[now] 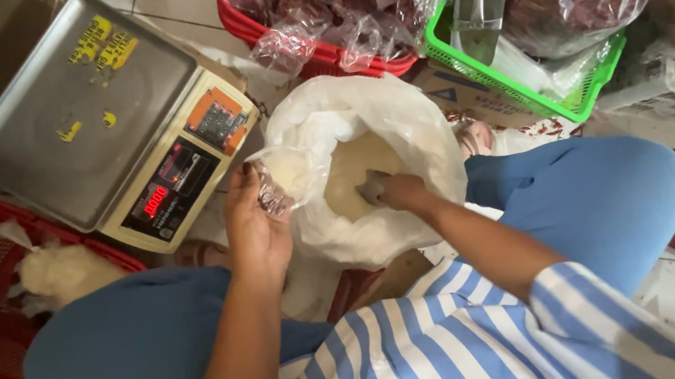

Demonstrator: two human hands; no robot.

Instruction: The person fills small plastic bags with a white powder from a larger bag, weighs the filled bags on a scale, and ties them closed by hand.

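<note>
Scooping from white sack, small bag held ready.
Right hand (400, 191) closed on metal scoop (372, 185), down inside white sack (428, 129) of pale grain; left hand (257, 226) pinches clear small bag (287, 173) open at sack's left rim, just left of the scoop. Digital scale (106, 118) further left.

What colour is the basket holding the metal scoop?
Bright green, seen in the head view: the basket sits at top right, with the metal scoop inside.

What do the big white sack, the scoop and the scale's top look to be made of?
White sack: thin, soft plastic, crumpled with a faint sheen. Scoop in the right hand: probably metal, dull grey, mostly buried. Scale platform: brushed steel, matte grey reflections.
</note>
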